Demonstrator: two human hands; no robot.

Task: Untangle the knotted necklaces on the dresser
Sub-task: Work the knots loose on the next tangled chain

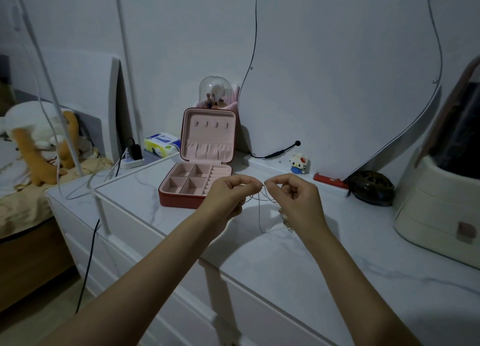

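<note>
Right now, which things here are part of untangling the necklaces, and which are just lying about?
In use: thin tangled chain necklaces, pinched by left hand and right hand; open pink-lined jewellery box.
Lying about: small block figure, dark round bowl, tissue pack, power strip.

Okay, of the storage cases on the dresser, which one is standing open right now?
The red jewelry box with the pink lining, beyond the left hand; its lid stands upright. The cream drawer organizer at right has its drawers shut.

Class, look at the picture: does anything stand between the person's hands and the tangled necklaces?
Nothing visible does. The left hand and right hand already pinch the necklaces, held up above the dresser top.
</note>
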